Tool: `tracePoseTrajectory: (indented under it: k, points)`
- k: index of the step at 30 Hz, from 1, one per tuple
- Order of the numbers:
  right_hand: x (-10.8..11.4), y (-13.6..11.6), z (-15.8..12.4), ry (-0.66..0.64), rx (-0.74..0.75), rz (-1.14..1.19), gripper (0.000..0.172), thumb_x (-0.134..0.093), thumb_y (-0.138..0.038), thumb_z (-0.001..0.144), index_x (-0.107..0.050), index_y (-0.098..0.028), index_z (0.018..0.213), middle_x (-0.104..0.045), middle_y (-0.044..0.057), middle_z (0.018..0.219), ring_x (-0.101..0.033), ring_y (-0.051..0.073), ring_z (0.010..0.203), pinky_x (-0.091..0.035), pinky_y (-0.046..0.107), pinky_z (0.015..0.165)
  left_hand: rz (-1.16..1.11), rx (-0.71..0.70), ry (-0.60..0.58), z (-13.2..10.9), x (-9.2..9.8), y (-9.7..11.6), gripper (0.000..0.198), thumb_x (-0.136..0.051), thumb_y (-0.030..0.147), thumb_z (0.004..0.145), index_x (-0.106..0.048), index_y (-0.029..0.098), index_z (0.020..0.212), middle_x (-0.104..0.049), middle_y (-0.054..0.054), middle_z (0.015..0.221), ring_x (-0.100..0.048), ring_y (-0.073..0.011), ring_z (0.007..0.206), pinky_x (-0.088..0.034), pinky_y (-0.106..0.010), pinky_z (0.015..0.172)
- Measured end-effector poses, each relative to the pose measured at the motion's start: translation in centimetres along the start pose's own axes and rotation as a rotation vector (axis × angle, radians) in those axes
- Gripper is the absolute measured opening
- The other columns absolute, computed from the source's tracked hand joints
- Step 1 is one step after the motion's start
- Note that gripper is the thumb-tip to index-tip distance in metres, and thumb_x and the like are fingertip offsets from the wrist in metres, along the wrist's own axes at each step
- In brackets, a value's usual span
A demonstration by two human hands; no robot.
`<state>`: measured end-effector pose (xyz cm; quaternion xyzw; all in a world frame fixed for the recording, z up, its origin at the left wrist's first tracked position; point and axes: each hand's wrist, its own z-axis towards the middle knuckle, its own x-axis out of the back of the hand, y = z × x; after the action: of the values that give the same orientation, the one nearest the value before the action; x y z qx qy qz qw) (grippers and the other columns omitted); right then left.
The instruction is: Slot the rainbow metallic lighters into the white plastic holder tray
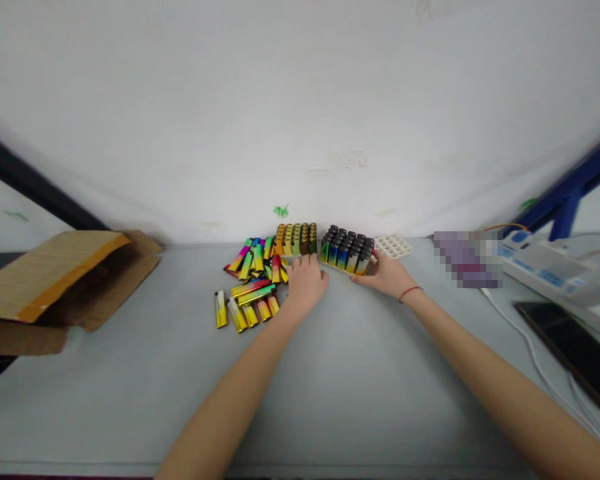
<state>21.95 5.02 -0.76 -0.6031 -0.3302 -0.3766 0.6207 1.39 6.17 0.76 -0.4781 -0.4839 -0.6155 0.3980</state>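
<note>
Colourful metallic lighter-like pieces (pixel 250 261) lie in a loose pile left of centre, with several more scattered in front of it. A block of upright orange and brown ones (pixel 296 240) stands behind my left hand (pixel 307 283). That hand is at the pile's right edge, fingers bent and pointing away; whether it holds a piece is hidden. Just to the right, a tray of upright black-topped, blue and yellow pieces (pixel 347 250) has my right hand (pixel 385 275) gripping its right front corner, thumb in front and fingers along the side.
An opened cardboard box (pixel 55 280) lies at the left. Behind my right hand is a white tray with round holes (pixel 393 246). On the right are a blurred-out purple object (pixel 465 260), power strips (pixel 555 270), white cables and a black phone (pixel 570 347). A wall rises behind.
</note>
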Motion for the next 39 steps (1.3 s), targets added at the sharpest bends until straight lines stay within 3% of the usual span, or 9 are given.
tracePoseTrajectory:
  k: [5, 9, 15, 17, 20, 22, 26, 32, 39]
  points:
    - [0.7, 0.8, -1.7, -0.024, 0.041, -0.010, 0.070, -0.075, -0.058, 0.069, -0.057, -0.016, 0.123, -0.068, 0.003, 0.074, -0.065, 0.025, 0.065, -0.043, 0.031, 0.055, -0.044, -0.099, -0.041, -0.2, 0.3, -0.4, 0.044, -0.046, 0.024, 0.090, -0.053, 0.011, 0.131, -0.061, -0.016, 0.133, -0.054, -0.0317, 0.120, -0.042, -0.044, 0.095]
    - [1.1, 1.2, -3.8, -0.072, 0.070, -0.025, 0.069, -0.072, -0.060, 0.070, -0.058, -0.015, 0.120, -0.066, 0.002, 0.068, -0.062, 0.024, 0.058, -0.043, 0.031, 0.052, -0.093, -0.175, -0.093, -1.8, 0.3, -0.6, 0.029, -0.049, 0.027, 0.091, -0.063, 0.013, 0.112, -0.068, -0.015, 0.118, -0.057, -0.0321, 0.116, -0.043, -0.045, 0.092]
    - [4.3, 4.6, -4.4, -0.379, 0.236, 0.155, 0.075, -0.070, -0.051, 0.073, -0.049, -0.018, 0.136, -0.072, 0.007, 0.095, -0.066, 0.022, 0.067, -0.055, 0.034, 0.061, -0.149, -0.191, -0.097, -6.3, 0.3, -0.5, 0.024, -0.050, 0.030, 0.094, -0.061, 0.017, 0.111, -0.069, -0.011, 0.116, -0.057, -0.0300, 0.114, -0.041, -0.045, 0.092]
    - [5.6, 6.4, -2.7, -0.282, 0.197, 0.089, 0.071, -0.063, -0.049, 0.079, -0.047, -0.018, 0.141, -0.070, 0.011, 0.107, -0.068, 0.023, 0.077, -0.058, 0.038, 0.071, -0.150, -0.199, -0.097, -7.0, 0.2, -0.4, 0.025, -0.052, 0.032, 0.094, -0.059, 0.017, 0.112, -0.068, -0.011, 0.117, -0.056, -0.0299, 0.115, -0.041, -0.046, 0.093]
    - [5.9, 8.5, 0.3, 0.003, 0.145, -0.175, 0.082, -0.074, -0.048, 0.068, -0.052, -0.014, 0.139, -0.056, 0.022, 0.134, -0.060, 0.036, 0.115, -0.050, 0.047, 0.096, -0.137, -0.206, -0.095, -7.3, -0.1, -0.5, 0.027, -0.055, 0.035, 0.093, -0.058, 0.016, 0.111, -0.067, -0.012, 0.116, -0.055, -0.0305, 0.115, -0.042, -0.046, 0.092]
    - [5.1, 8.9, 1.7, -0.005, 0.139, -0.272, 0.074, -0.073, -0.051, 0.072, -0.059, -0.013, 0.133, -0.058, 0.022, 0.131, -0.057, 0.037, 0.121, -0.046, 0.047, 0.102, -0.150, -0.228, -0.093, -7.1, -0.4, -0.7, 0.029, -0.057, 0.037, 0.092, -0.057, 0.015, 0.111, -0.066, -0.012, 0.117, -0.054, -0.0301, 0.115, -0.043, -0.045, 0.093]
    - [2.7, 7.3, 2.9, 0.012, 0.195, -0.332, 0.050, -0.059, -0.049, 0.088, -0.068, -0.015, 0.125, -0.068, 0.018, 0.105, -0.064, 0.031, 0.101, -0.049, 0.041, 0.094, -0.195, -0.275, -0.083, -7.0, -0.9, -1.0, 0.033, -0.059, 0.038, 0.091, -0.056, 0.014, 0.114, -0.063, -0.012, 0.120, -0.053, -0.0295, 0.116, -0.044, -0.043, 0.097]
    - [-0.3, 2.5, 5.4, 0.013, 0.282, -0.207, 0.042, -0.063, -0.043, 0.087, -0.071, -0.017, 0.119, -0.066, 0.012, 0.088, -0.065, 0.027, 0.087, -0.049, 0.035, 0.082, -0.219, -0.279, -0.047, -7.2, -1.1, -1.1, 0.030, -0.060, 0.037, 0.090, -0.056, 0.016, 0.111, -0.064, -0.011, 0.117, -0.055, -0.0284, 0.112, -0.046, -0.043, 0.098]
    - [0.2, 2.4, 5.8, 0.015, 0.242, 0.039, 0.046, -0.054, -0.048, 0.091, -0.064, -0.016, 0.121, -0.073, 0.007, 0.088, -0.066, 0.020, 0.075, -0.053, 0.032, 0.074, -0.386, -0.291, -0.083, -6.0, -0.8, -1.5, 0.054, -0.063, 0.049, 0.086, -0.050, 0.015, 0.125, -0.062, -0.016, 0.126, -0.058, -0.0278, 0.122, -0.046, -0.044, 0.103]
